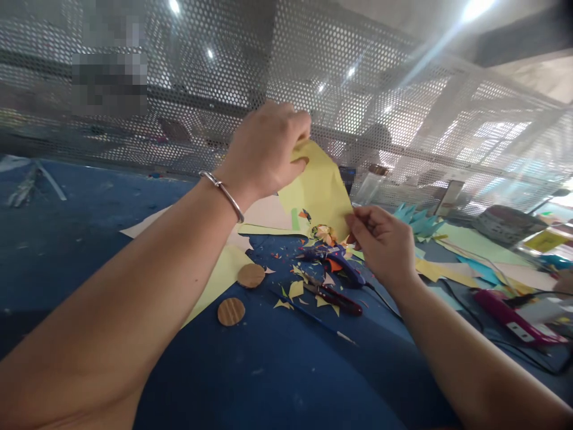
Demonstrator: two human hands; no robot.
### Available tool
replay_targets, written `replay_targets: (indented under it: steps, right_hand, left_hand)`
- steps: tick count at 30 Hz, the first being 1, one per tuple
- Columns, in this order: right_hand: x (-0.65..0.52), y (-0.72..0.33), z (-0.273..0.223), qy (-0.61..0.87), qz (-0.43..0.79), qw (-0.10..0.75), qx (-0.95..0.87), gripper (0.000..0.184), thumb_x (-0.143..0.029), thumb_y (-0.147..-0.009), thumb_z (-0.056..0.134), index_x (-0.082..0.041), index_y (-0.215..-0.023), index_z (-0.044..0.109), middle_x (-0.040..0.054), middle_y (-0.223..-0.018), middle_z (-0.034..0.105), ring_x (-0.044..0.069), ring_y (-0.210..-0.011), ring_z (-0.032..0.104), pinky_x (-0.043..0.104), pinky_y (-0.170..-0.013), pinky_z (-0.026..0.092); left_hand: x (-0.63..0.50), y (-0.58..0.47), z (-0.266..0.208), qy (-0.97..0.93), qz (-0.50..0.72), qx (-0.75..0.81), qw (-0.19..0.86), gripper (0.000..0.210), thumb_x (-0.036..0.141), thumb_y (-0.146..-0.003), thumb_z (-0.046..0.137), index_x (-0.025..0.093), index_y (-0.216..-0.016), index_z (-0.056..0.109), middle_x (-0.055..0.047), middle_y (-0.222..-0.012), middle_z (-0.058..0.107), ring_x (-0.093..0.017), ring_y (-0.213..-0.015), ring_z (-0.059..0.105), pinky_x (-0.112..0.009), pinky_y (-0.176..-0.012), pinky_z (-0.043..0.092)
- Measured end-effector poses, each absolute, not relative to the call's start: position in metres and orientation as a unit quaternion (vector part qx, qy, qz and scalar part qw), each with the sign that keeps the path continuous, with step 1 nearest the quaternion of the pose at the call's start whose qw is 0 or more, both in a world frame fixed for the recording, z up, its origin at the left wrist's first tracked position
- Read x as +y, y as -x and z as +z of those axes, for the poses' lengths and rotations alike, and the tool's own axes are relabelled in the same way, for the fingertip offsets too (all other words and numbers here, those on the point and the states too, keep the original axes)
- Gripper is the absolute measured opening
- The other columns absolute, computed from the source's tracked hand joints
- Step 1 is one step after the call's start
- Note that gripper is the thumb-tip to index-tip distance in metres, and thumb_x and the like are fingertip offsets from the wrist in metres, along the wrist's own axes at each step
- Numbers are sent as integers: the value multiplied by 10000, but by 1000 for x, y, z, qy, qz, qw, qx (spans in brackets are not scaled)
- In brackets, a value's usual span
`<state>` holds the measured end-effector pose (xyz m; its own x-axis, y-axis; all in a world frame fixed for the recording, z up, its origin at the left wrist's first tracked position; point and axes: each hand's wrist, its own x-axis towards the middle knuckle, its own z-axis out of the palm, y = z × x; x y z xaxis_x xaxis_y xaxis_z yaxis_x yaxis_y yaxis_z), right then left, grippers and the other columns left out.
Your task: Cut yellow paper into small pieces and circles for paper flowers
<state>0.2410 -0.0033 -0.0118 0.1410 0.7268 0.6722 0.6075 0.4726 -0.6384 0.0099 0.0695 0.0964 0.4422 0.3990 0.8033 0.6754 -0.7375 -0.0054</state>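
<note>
A sheet of yellow paper (320, 185) is held up between my two hands, slightly curved. My left hand (273, 146), with a silver bangle on the wrist, pinches its upper left part. Lower down, the right edge is gripped between the thumb and fingers of my right hand (385, 242). Beneath the sheet lie a blue glue gun (347, 269), dark-red-handled scissors (335, 297) and a folded paper flower (325, 234). Paper scraps (296, 289) are scattered around them. Two round cardboard discs (251, 275) rest nearer to me, beside a thin blue paintbrush (313, 316).
More paper sheets (215, 280) lie under my left forearm. At the right are a purple power strip (514, 316) with cables, teal pointed paper (416, 222) and coloured strips. A perforated metal screen (201, 71) stands along the back of the blue table (268, 382).
</note>
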Motion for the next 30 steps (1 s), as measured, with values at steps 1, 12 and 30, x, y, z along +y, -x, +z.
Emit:
replay_targets:
  steps: [1,12,30]
  right_hand:
    - [-2,-242,-12,501,65,574,-644,204,-390,-894,655,-187,-887,675,-22,-594,616,113,-486,561,228,-473,451]
    - [1,-237,-13,465,132,638,-599,204,-380,-851,726,-181,-869,683,-39,-552,608,92,-436,545,196,-412,431]
    - [3,-237,-17,435,173,653,-596,187,-355,-850,730,-181,-900,679,-47,-572,608,92,-433,562,190,-386,422]
  left_hand:
    - [73,-6,96,820,-443,-341,125,276,362,-801,676,267,-1060,664,-72,-979,691,-301,-995,600,-442,-852,434]
    - [138,23,54,756,-265,-349,-486,575,522,-659,816,198,-1103,645,-132,-1269,649,-315,-1183,599,-405,-910,466]
    - [105,-36,24,761,-56,-149,-629,467,478,-740,798,268,-1134,660,-72,-1327,643,-254,-1052,684,-365,-905,502]
